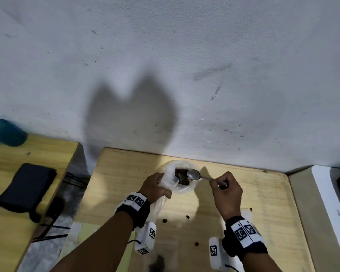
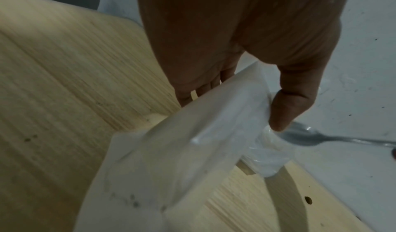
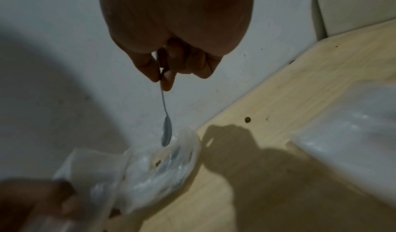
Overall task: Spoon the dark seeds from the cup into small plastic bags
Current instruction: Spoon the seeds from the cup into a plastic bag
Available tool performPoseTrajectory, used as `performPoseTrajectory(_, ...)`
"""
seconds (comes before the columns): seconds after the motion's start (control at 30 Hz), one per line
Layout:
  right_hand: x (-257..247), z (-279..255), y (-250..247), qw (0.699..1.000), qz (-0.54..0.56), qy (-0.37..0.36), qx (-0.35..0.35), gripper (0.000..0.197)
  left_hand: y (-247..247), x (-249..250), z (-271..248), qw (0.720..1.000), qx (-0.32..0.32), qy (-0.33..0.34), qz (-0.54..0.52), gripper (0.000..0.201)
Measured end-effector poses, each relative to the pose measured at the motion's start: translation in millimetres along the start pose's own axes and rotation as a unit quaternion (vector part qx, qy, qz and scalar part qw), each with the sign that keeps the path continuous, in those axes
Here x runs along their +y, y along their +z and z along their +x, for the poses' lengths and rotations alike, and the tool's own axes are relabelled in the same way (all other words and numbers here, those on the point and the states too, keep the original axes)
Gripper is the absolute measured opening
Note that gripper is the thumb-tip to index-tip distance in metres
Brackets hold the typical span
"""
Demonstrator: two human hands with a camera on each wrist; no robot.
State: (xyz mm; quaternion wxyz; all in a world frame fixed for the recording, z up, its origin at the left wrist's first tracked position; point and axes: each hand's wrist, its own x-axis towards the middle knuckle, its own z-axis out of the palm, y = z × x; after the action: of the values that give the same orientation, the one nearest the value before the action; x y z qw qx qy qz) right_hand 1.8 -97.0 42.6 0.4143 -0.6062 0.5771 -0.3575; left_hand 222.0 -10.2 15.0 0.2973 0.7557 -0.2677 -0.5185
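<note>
A clear plastic cup (image 1: 186, 190) with dark seeds (image 1: 182, 178) in it stands near the far edge of the wooden table (image 1: 253, 193). My left hand (image 1: 162, 185) pinches a small clear plastic bag (image 1: 170, 182) and holds its mouth beside the cup; the thumb (image 2: 285, 110) presses on the bag (image 2: 193, 142). My right hand (image 1: 222, 183) pinches the handle of a metal spoon (image 1: 193, 174). The spoon bowl hovers over the cup's right rim and looks empty. In the right wrist view the spoon (image 3: 166, 130) hangs just above the cup (image 3: 171, 159).
The wall (image 1: 165, 75) rises right behind the table. A few loose seeds (image 1: 164, 220) lie on the wood near my wrists. A black pouch (image 1: 26, 185) and a teal object (image 1: 6, 132) sit on the left table. A clear container (image 3: 347, 125) lies at the right.
</note>
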Motion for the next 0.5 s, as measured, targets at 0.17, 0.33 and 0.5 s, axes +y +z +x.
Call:
performPoseTrajectory(0.17,12.4,-7.9,21.7,0.991,-0.124,-0.054,-0.011,0.037,-1.8,1.0,2.5,1.000,-0.014,-0.001,0.008,0.073)
performPoseTrajectory(0.33,23.4,-13.2,38.1,0.999,-0.049,0.020,-0.002,0.038,-2.2,-1.0,4.9,1.000,-0.017,-0.003,-0.005,0.066)
performPoseTrajectory(0.5,32.1,-16.1,44.5,0.990,0.039,0.131,0.027,0.038,-0.2,-2.6,5.9,1.000,-0.017,-0.001,-0.008,0.086)
